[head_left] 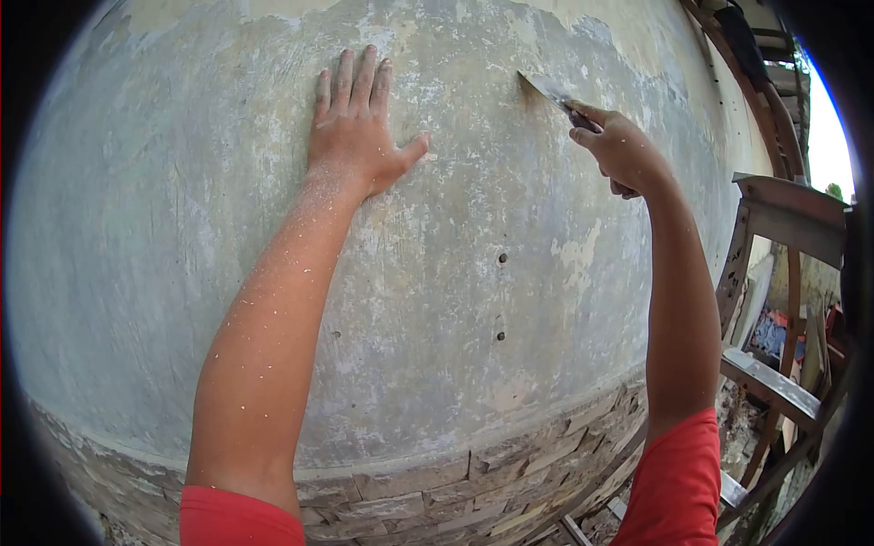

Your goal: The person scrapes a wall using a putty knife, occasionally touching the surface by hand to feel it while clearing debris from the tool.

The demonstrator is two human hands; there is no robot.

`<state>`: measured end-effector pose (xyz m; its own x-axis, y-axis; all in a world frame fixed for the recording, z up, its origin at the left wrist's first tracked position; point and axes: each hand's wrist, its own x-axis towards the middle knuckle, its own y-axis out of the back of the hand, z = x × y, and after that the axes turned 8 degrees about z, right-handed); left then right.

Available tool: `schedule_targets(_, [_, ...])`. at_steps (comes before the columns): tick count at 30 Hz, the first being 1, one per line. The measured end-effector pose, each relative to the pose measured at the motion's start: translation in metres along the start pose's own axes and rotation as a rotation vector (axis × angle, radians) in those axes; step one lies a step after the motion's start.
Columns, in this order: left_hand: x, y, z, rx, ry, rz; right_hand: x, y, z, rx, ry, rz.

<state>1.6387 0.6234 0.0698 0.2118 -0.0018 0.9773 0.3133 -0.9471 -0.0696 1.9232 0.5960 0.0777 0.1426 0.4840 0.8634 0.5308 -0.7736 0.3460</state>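
Note:
A grey, patchy wall (pixel 428 273) with flaking paint fills most of the view. My left hand (pixel 358 136) lies flat against it, fingers stretched upward and thumb out to the right, with pale dust on the fingers and forearm. To the right, my right hand (pixel 624 150) is wrapped round the handle of a putty knife (pixel 546 88). Its metal blade points up and left, the corner right at the wall's surface. A brownish mark shows on the wall just under the blade.
Stacked stone cladding (pixel 410 505) runs along the wall's foot. At the right stands a wooden frame (pixel 774 387) with steps, and behind it lies a pile of mixed items (pixel 774 332). Two dark holes (pixel 502 258) mark the wall below the hands.

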Motion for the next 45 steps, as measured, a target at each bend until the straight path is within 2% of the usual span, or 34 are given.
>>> schedule_targets(5, [0.003,0.002,0.001,0.006,0.004,-0.013,0.054,0.017,-0.028,0.068,-0.021,0.042])
schedule_targets(8, [0.001,0.003,0.002,0.012,-0.012,-0.027,0.047,0.024,-0.023,0.012,-0.069,-0.045])
schedule_targets(9, [0.002,0.003,0.002,0.034,-0.010,-0.026,0.021,0.032,-0.027,-0.011,-0.036,-0.083])
schedule_targets(11, [0.000,0.003,0.001,0.031,-0.007,-0.025,0.014,0.028,-0.019,0.014,-0.011,-0.093])
schedule_targets(12, [0.002,0.004,0.003,0.028,-0.003,-0.013,0.015,0.027,-0.013,0.039,0.015,-0.093])
schedule_targets(13, [0.004,0.005,0.006,0.020,-0.008,-0.011,0.025,0.022,-0.014,0.022,0.003,-0.009])
schedule_targets(16, [0.003,0.007,0.004,0.049,0.019,-0.044,0.037,0.016,-0.018,0.041,-0.014,0.007])
schedule_targets(20, [0.001,0.004,0.003,0.063,0.008,-0.030,-0.014,0.007,0.003,0.097,-0.088,-0.045])
schedule_targets(22, [0.001,0.004,0.005,0.076,0.019,-0.038,-0.021,-0.004,0.016,0.093,-0.054,-0.022])
schedule_targets(28, [0.002,0.004,0.004,0.092,0.013,-0.039,0.000,0.012,0.013,0.052,-0.040,-0.039])
schedule_targets(29, [0.001,0.004,0.004,0.088,0.010,-0.038,-0.007,0.011,0.011,0.056,-0.089,-0.034])
schedule_targets(33, [0.001,0.000,0.004,0.104,0.007,-0.011,-0.005,0.000,0.020,0.059,-0.075,-0.039])
schedule_targets(35, [0.001,0.005,0.007,0.120,0.010,-0.038,0.012,-0.006,0.024,0.144,0.000,0.095])
schedule_targets(36, [0.003,0.007,0.008,0.132,0.025,-0.065,0.015,-0.003,0.022,0.151,0.001,0.099])
schedule_targets(41, [0.000,0.000,0.005,0.104,0.008,-0.027,-0.017,0.013,0.014,0.052,-0.048,-0.086])
schedule_targets(45, [0.001,0.004,0.009,0.112,0.025,-0.028,-0.004,0.009,0.014,0.063,-0.041,-0.052])
